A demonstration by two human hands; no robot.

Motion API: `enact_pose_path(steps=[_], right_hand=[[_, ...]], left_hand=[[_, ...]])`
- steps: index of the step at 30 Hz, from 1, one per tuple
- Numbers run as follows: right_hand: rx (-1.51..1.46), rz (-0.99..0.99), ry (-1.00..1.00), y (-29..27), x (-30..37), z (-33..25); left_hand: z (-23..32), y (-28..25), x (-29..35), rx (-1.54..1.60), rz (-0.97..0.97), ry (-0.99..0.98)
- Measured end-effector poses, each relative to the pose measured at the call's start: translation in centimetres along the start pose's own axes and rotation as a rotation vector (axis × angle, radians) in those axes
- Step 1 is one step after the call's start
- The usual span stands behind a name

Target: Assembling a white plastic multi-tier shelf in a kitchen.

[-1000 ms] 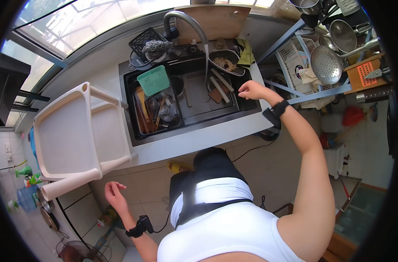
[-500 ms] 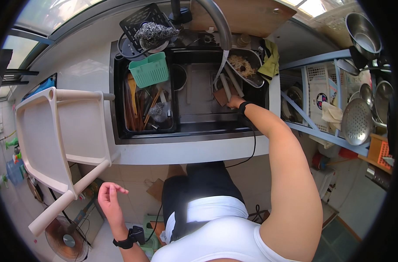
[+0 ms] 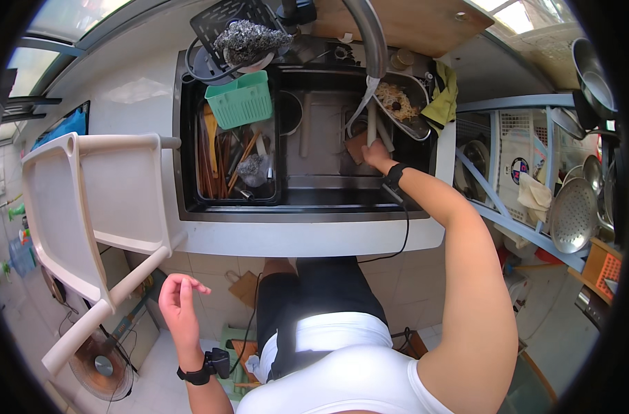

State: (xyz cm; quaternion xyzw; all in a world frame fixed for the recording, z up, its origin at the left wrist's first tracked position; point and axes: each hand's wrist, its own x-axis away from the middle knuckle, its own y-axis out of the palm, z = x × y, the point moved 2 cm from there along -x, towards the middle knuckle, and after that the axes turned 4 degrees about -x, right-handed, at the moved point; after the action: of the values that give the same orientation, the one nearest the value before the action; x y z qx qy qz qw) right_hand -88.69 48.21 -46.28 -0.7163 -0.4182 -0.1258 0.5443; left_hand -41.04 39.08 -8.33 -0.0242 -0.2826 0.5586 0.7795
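My right hand [image 3: 377, 155] reaches into the dark sink [image 3: 328, 183], its fingers closed round the lower end of a pale tube [image 3: 371, 123]. A second pale tube [image 3: 384, 131] leans beside it. Just left of the fingers is a flat brown piece [image 3: 356, 148], which looks like a scouring pad; whether the hand touches it is unclear. Over the tubes hang the curved faucet [image 3: 371, 38] and a whitish strip from its end. My left hand [image 3: 181, 301] is raised in the air near the white plastic rack [image 3: 124, 196], holding nothing, its fingers loosely bent and apart.
A tray of food scraps [image 3: 425, 127] sits at the sink's right corner, beside a yellow-green cloth [image 3: 442, 93]. On the left are a green basket [image 3: 240, 101] and a bin of chopsticks and utensils [image 3: 225, 199]. A blue frame [image 3: 511, 101] with hanging pans stands right.
My right hand has shifted the gripped tube slightly up and more upright, overlapping the other tube's top. The whole view has swung a little. My left hand stays raised.
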Motion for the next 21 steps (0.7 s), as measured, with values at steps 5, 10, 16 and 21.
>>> enact_pose_path(steps=[5, 10, 16, 21], right_hand=[[0.033, 0.036, -0.325, -2.6, 4.7, -3.7], [-0.302, -0.057, -0.425, -5.0, 8.7, -6.1], [-0.256, 0.147, -0.583, -9.5, 14.8, -7.3], [-0.123, 0.228, -0.62, -12.1, 18.0, -8.3]], left_hand=[[0.7, 0.1, 0.5, 0.016, -0.017, 0.071], [1.9, 0.0, 1.5, 0.047, -0.052, 0.139], [2.0, -1.0, 2.6, 0.063, -0.078, 0.211], [1.8, -1.4, 3.2, 0.075, -0.088, 0.24]])
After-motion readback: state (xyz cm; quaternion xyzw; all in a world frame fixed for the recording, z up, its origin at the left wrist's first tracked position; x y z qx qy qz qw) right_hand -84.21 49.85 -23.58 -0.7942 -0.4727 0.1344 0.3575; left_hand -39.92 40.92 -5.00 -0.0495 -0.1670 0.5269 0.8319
